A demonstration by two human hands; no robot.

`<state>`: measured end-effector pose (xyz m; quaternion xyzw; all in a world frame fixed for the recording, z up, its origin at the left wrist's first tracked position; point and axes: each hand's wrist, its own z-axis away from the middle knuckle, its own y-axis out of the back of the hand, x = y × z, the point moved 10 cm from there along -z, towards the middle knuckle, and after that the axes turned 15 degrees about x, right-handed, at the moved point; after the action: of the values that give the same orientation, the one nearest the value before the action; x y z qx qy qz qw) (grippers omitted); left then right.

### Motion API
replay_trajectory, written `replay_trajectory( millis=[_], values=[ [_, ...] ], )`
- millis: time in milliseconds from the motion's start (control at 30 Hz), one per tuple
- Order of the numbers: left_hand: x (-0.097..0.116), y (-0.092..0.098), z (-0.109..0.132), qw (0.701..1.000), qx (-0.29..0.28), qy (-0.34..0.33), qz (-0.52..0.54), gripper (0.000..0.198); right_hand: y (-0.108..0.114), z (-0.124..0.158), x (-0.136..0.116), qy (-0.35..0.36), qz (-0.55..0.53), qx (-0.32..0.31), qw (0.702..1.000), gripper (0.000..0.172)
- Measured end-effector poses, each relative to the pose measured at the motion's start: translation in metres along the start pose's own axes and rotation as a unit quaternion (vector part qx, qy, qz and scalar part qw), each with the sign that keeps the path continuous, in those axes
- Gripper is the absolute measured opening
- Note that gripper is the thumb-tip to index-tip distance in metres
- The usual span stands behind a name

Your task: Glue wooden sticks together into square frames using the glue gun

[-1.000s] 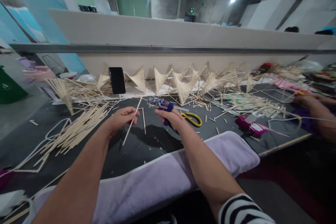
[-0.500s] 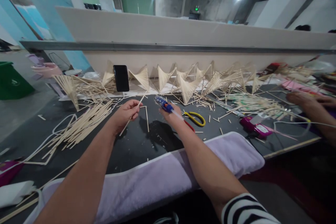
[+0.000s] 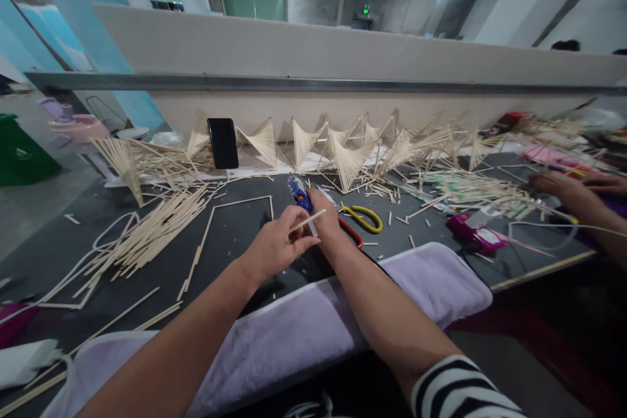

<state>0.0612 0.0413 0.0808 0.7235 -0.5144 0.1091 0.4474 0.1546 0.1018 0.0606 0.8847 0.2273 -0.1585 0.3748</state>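
My right hand (image 3: 326,215) is closed around a blue hot glue gun (image 3: 300,194), its nozzle pointing away from me. A whitish glue stick (image 3: 311,227) sticks out of the gun's back end. Close beside it, my left hand (image 3: 279,241) has its fingers bent around a thin wooden stick (image 3: 313,217), with the thumb near the glue stick; whether it touches the glue stick I cannot tell. To the left, a bent frame of thin sticks (image 3: 240,201) lies on the dark table (image 3: 240,241). Pliers with yellow and red handles (image 3: 365,217) lie right of my right hand.
Fan-shaped stick models (image 3: 347,157) line the back by a board. A phone (image 3: 223,144) stands upright there. Loose sticks (image 3: 151,228) are piled at left, with more at right. A lilac cushion (image 3: 431,274) covers the front edge. Another person's hands (image 3: 558,186) are at far right.
My left hand has moved right with its stick, up to the back of the glue gun. The bent stick frame is now uncovered. The glue gun has turned slightly.
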Motion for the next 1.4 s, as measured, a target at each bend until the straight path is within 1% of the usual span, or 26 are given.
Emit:
replay_trajectory(
  millis=[133,200,300,400,567,667,733,800,867,933,1000,1067,1133,1167,1233,1267,1333,1400],
  values=[
    [0.014,-0.001,0.003,0.997,0.011,-0.071,-0.009,0.026,-0.003,0.000,-0.001,0.001,0.029,-0.031,0.999,0.016],
    [0.020,-0.001,0.004,0.996,0.014,-0.091,-0.001,0.022,-0.004,0.000,0.000,-0.005,0.037,-0.040,0.999,0.017],
    [0.024,0.002,0.004,0.994,0.023,-0.105,0.010,0.020,-0.006,0.000,-0.001,-0.001,0.033,-0.042,0.999,0.017],
    [0.021,0.003,0.003,0.995,0.023,-0.098,0.002,0.021,-0.007,-0.001,-0.001,0.007,0.024,-0.036,0.999,0.015],
    [0.007,0.000,0.001,0.999,-0.005,-0.050,-0.019,0.024,-0.007,0.000,-0.003,0.022,0.020,-0.025,0.999,0.018],
    [0.002,-0.002,0.001,0.999,-0.030,-0.029,0.002,0.027,-0.008,0.001,-0.003,0.015,0.010,-0.027,0.999,0.014],
    [0.003,-0.002,-0.001,0.998,-0.041,-0.029,0.023,0.034,-0.007,0.000,0.001,0.000,-0.013,-0.013,1.000,0.013],
    [0.002,0.001,-0.002,0.998,-0.039,-0.025,0.031,0.038,-0.002,-0.004,0.014,-0.038,-0.049,0.027,0.998,0.015],
    [-0.004,0.007,-0.005,1.000,-0.022,-0.005,0.020,0.037,0.005,-0.010,0.041,-0.117,-0.089,0.081,0.986,0.019],
    [-0.013,0.012,-0.007,1.000,0.000,0.027,-0.001,0.036,0.011,-0.013,0.075,-0.217,-0.123,0.128,0.960,0.023],
    [-0.023,0.017,-0.010,0.998,0.024,0.051,-0.023,0.037,0.013,-0.012,0.103,-0.303,-0.156,0.155,0.927,0.027],
    [-0.034,0.020,-0.012,0.996,0.043,0.060,-0.043,0.037,0.014,-0.009,0.123,-0.369,-0.192,0.171,0.893,0.029],
    [-0.044,0.023,-0.016,0.995,0.060,0.056,-0.060,0.037,0.015,-0.004,0.132,-0.414,-0.228,0.186,0.862,0.030],
    [-0.049,0.024,-0.017,0.994,0.066,0.051,-0.068,0.035,0.016,-0.002,0.132,-0.420,-0.243,0.190,0.853,0.028],
    [-0.060,0.026,-0.020,0.992,0.073,0.050,-0.087,0.032,0.013,-0.002,0.121,-0.405,-0.274,0.180,0.854,0.026],
    [-0.067,0.028,-0.021,0.991,0.073,0.059,-0.096,0.032,0.009,-0.002,0.110,-0.387,-0.294,0.160,0.859,0.025],
    [-0.081,0.032,-0.021,0.987,0.071,0.093,-0.110,0.033,-0.005,-0.002,0.085,-0.353,-0.342,0.097,0.866,0.026],
    [-0.092,0.037,-0.021,0.983,0.075,0.128,-0.113,0.037,-0.022,0.003,0.060,-0.334,-0.396,0.029,0.855,0.027]
  ],
)
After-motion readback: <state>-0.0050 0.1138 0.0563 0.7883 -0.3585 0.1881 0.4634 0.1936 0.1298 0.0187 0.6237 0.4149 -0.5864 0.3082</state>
